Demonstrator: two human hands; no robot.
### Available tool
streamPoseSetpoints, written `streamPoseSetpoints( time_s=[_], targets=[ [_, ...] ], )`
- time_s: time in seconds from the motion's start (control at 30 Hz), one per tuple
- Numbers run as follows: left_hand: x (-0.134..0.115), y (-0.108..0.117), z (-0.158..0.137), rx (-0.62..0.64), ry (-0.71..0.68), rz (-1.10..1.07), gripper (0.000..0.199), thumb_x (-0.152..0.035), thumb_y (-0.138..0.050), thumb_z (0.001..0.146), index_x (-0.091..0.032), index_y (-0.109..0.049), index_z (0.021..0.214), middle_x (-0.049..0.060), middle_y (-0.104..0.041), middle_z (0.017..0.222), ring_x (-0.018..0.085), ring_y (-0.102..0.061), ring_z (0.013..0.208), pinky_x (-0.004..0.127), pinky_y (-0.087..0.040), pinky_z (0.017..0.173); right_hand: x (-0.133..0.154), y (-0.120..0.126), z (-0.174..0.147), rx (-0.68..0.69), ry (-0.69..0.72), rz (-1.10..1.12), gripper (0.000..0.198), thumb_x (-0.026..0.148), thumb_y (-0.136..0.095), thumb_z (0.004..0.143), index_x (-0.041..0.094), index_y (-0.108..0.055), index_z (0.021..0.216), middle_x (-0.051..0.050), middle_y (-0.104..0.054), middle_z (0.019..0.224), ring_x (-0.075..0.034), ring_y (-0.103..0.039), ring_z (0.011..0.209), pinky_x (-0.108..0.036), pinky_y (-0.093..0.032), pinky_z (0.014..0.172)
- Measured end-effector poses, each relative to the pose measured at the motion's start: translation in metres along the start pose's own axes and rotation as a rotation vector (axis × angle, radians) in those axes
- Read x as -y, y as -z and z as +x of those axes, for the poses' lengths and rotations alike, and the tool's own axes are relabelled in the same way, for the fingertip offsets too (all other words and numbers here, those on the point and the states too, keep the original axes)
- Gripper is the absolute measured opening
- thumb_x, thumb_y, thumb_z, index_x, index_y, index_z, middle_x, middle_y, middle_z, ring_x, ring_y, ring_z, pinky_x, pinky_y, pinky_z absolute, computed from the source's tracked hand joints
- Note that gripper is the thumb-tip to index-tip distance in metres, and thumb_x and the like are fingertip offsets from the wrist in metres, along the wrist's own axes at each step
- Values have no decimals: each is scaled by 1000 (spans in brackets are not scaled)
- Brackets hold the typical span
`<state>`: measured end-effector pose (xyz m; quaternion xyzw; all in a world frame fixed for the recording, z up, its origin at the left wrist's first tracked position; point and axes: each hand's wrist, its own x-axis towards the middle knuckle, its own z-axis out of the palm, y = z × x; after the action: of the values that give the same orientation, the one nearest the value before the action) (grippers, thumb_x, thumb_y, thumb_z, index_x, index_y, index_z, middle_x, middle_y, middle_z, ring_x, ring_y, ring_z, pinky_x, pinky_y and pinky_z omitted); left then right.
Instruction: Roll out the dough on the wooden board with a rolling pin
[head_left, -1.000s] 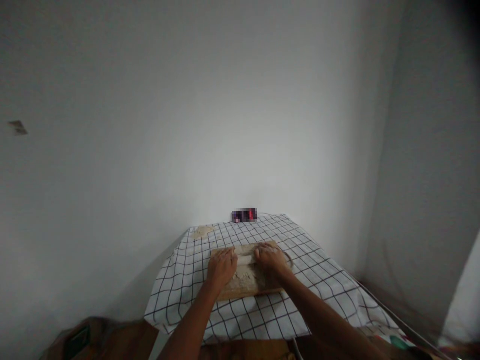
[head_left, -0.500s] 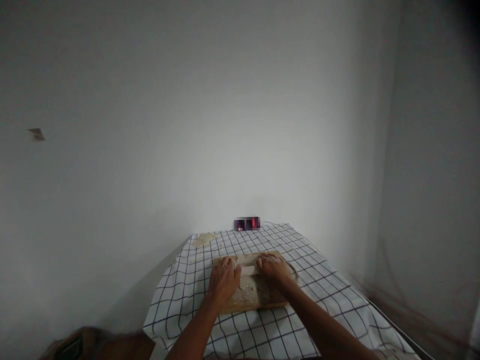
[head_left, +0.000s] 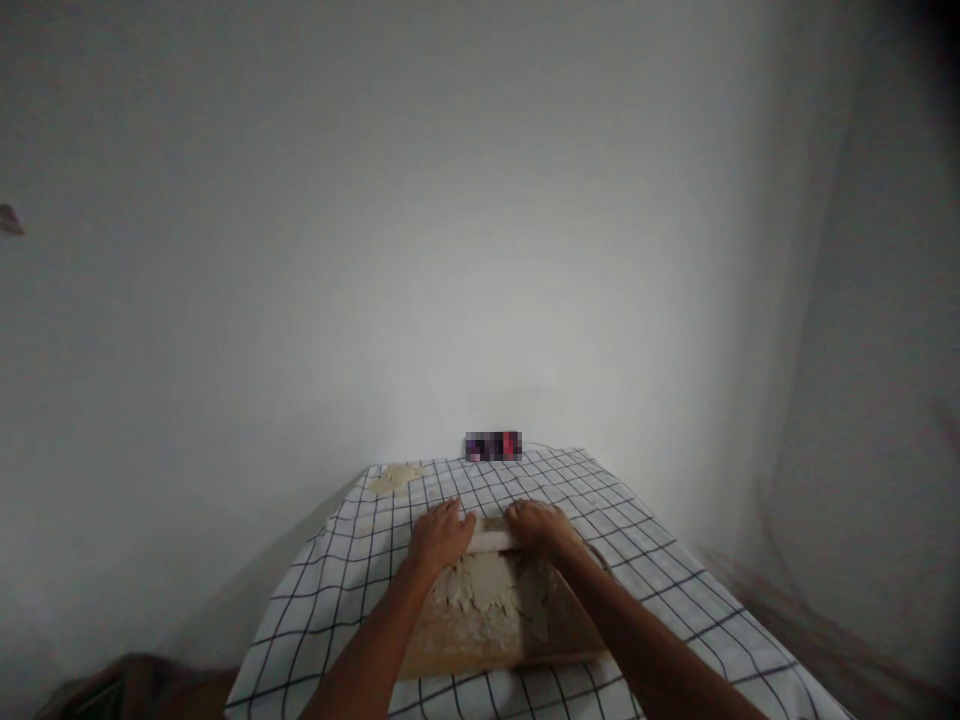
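Beyond the hands, the view is filled by a pale wall [head_left: 480, 250]. Against it the desk [head_left: 675, 600] is set, covered by a checked cloth [head_left: 322, 615]. Beneath the hands a wooden board [head_left: 450, 655] is laid, presumably so that the cloth is spared and a firm surface is offered; most of it is seen on the near side of the hands.

The left hand [head_left: 441, 535] and the right hand [head_left: 540, 525] are placed palms down, set apart, each curled over one end of a pale rod [head_left: 491, 541]. It is probably held at both ends so that it is kept level and pressed evenly. How far the fingers are wrapped beneath it cannot be told. Dough [head_left: 480, 585] is spread on the board, just nearer than the hands and between the forearms, with a ragged surface.

Past the left hand, a floury patch [head_left: 396, 478] is left on the cloth. Well beyond the hands, by the wall, a blurred box [head_left: 493, 446] is set. The rod's bare middle is shown between the hands, crossing the board's far part.
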<state>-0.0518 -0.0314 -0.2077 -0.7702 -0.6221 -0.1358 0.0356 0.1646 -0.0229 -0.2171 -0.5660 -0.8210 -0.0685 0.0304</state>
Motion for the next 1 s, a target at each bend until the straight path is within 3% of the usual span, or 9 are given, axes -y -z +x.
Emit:
streamPoseSetpoints(
  time_s=[0.13,0.3,0.43,0.6,0.7,0.77,0.87,1.0],
  targets=[
    [-5,6,-4,15,4,0,51,-37,-45,109,-13,-70,146,14,-70,152,27,-62,145,42,-44,125,1,1,-1,-9,-25,46,37,22,-37,111,20,-71,125,-17,-77,130,-33,-74,123,-50,-60,98],
    [-10,4,-20,-113,-48,15,41,-28,-47,107,-19,-79,130,12,-77,142,30,-68,137,49,-48,120,7,6,-19,-45,-49,69,38,22,-37,111,20,-73,125,-18,-76,134,-32,-71,129,-51,-56,107],
    [-11,-3,-49,-189,-136,10,48,-31,-39,111,-19,-78,134,13,-73,147,33,-64,144,56,-46,125,13,5,-49,-123,15,119,42,18,-38,109,20,-75,130,-17,-70,149,-33,-59,148,-52,-48,120],
    [1,-11,-104,-173,-247,-68,59,-53,-42,110,-38,-51,167,-3,-48,171,31,-50,157,54,-38,136,16,-10,-93,-171,-47,307,46,36,-36,114,28,-78,133,-6,-64,159,-29,-51,156,-48,-42,129],
    [9,-15,-120,-152,-299,-82,65,-56,-42,109,-47,-30,173,-12,-35,176,29,-43,162,53,-34,139,14,-14,-103,-181,-36,308,47,37,-36,114,34,-77,136,-4,-62,161,-29,-47,159,-54,-39,130],
    [12,-16,-116,-144,-298,-86,65,-56,-42,109,-48,-30,172,-12,-36,175,30,-43,162,54,-32,139,10,-14,-97,-170,-28,291,47,37,-35,115,35,-75,139,-3,-60,163,-30,-45,160,-57,-38,130],
    [12,-14,-91,-140,-279,-96,58,-54,-42,110,-45,-45,167,-8,-48,171,32,-49,158,59,-28,140,4,-14,-70,-155,-22,260,48,36,-33,115,34,-74,140,-5,-60,164,-31,-46,159,-58,-37,130],
    [14,-12,-40,-94,-252,-105,51,-43,-39,113,-30,-66,154,7,-65,159,32,-56,152,68,-22,137,-8,-16,-23,-123,-58,271,48,35,-36,114,25,-73,142,-12,-63,159,-32,-49,156,-55,-40,128]
  ],
)
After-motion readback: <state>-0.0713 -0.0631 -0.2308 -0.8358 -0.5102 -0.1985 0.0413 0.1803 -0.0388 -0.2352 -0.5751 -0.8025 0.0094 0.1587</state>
